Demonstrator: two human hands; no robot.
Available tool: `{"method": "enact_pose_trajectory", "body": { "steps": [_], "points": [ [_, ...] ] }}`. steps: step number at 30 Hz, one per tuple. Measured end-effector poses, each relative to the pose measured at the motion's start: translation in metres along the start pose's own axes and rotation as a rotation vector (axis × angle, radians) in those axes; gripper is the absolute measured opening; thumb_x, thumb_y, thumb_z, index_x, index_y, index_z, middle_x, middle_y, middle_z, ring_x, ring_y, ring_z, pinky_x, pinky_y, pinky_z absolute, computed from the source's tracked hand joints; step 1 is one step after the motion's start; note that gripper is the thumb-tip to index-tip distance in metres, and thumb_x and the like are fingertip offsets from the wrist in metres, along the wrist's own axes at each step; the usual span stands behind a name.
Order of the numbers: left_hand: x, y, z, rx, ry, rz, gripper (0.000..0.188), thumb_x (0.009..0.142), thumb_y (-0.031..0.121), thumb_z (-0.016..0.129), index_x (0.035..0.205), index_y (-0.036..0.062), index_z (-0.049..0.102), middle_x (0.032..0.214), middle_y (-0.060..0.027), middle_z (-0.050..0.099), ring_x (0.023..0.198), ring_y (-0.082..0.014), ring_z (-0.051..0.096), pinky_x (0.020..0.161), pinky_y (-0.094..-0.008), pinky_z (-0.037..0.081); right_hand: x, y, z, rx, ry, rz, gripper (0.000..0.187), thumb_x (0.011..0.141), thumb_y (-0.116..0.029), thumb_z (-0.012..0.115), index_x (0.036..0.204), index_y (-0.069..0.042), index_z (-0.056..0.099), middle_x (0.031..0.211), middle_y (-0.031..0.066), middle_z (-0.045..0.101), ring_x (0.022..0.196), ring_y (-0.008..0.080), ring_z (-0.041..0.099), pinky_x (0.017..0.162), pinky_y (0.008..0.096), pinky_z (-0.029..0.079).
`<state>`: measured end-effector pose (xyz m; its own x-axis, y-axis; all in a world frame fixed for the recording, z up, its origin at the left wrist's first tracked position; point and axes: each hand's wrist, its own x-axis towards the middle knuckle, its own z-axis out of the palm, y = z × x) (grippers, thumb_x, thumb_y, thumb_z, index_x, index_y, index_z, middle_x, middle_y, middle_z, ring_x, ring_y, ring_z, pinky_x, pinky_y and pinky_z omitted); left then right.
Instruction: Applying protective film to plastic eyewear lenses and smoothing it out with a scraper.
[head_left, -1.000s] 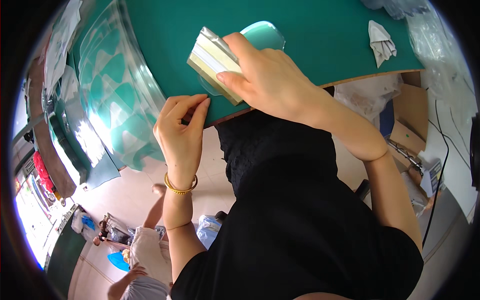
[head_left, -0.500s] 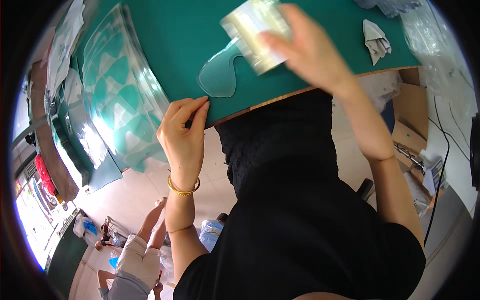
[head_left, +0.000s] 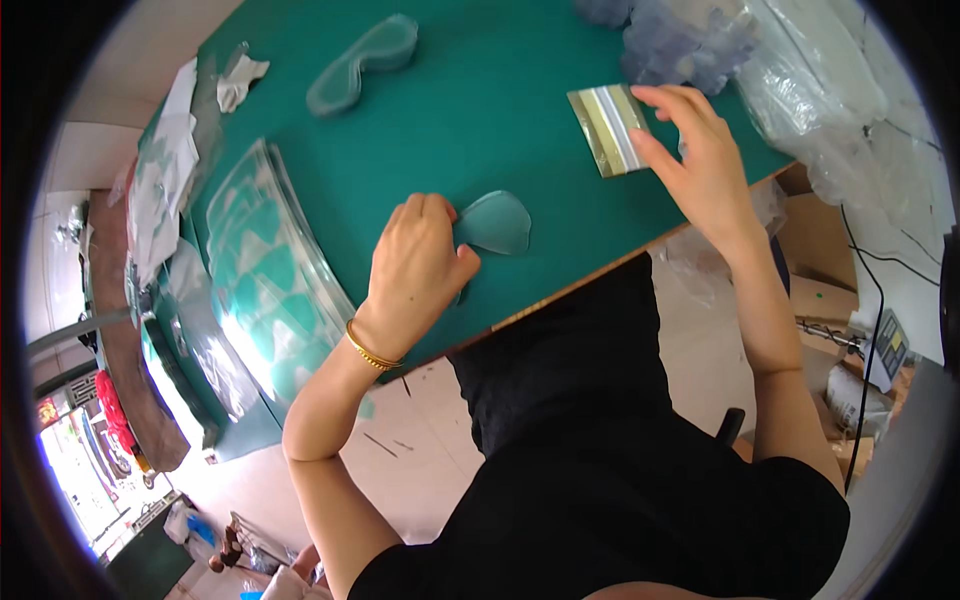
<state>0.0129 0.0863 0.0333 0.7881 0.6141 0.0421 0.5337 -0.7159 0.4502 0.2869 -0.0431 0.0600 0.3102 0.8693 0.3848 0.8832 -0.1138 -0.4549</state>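
Observation:
On the green table, a clear, goggle-shaped plastic lens [head_left: 502, 222] lies partly beneath my left hand [head_left: 420, 250]. The fingers of that hand are curled and closed over the lens's left part, hiding their tips. To the right, a wide roll of clear yellowish tape [head_left: 608, 130] rests on the table. My right hand [head_left: 698, 160] is at the roll's right edge, thumb and fingers spread apart, their tips touching or just beside it.
Another clear lens [head_left: 362, 62] lies toward the back. A stack of clear sheets with lens-shaped outlines [head_left: 275, 270] sits at the left edge. Crumpled paper [head_left: 240, 82] is at the back left; bunched clear plastic film [head_left: 800, 80] covers the back right corner.
My right hand has moved the tape roll off the lens, rightward, and its fingers have spread. My left hand has moved from the table edge onto the lens. The view has shifted.

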Motion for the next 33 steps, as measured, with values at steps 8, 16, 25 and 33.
{"method": "enact_pose_trajectory", "body": {
  "steps": [8,16,25,33],
  "points": [
    [0.130,-0.078,-0.084,0.092,0.266,0.129,0.035,0.071,0.017,0.071,0.098,-0.0044,0.065,0.094,-0.0203,0.068,0.087,-0.0338,0.067,0.077,-0.0405,0.053,0.045,0.028,-0.098,-0.013,0.329,0.147,0.022,0.101,-0.018,0.057,0.113,-0.005,0.070,0.095,0.0015,0.067,0.079,0.0074,0.055,0.073,0.0231,0.046],
    [0.188,-0.155,-0.085,0.222,0.138,0.005,0.048,0.072,0.024,0.073,0.109,-0.0046,0.066,0.100,-0.0188,0.069,0.096,-0.0307,0.068,0.086,-0.0380,0.052,0.129,0.074,-0.111,-0.139,-0.325,-0.132,0.027,0.084,-0.012,0.061,0.109,-0.003,0.069,0.083,0.0218,0.066,0.077,0.0300,0.066,0.069,0.0402,0.050],
    [0.162,-0.144,-0.098,0.195,0.004,-0.086,0.082,0.075,0.039,0.082,0.136,-0.0076,0.051,0.135,-0.0262,0.056,0.126,-0.0340,0.055,0.105,-0.0390,0.043,0.141,0.044,-0.119,-0.300,-0.263,-0.076,0.023,0.078,-0.014,0.068,0.096,0.000,0.071,0.077,0.0146,0.067,0.066,0.0256,0.062,0.066,0.0358,0.051],
    [0.025,-0.041,-0.094,-0.024,0.397,-0.048,0.038,0.085,0.014,0.074,0.121,0.0050,0.066,0.105,-0.0103,0.069,0.087,-0.0231,0.065,0.075,-0.0335,0.051,0.043,-0.038,0.012,0.015,-0.525,-0.409,0.029,0.078,-0.013,0.068,0.105,-0.003,0.065,0.103,0.0134,0.064,0.097,0.0340,0.063,0.083,0.0416,0.051]
  ]
}}
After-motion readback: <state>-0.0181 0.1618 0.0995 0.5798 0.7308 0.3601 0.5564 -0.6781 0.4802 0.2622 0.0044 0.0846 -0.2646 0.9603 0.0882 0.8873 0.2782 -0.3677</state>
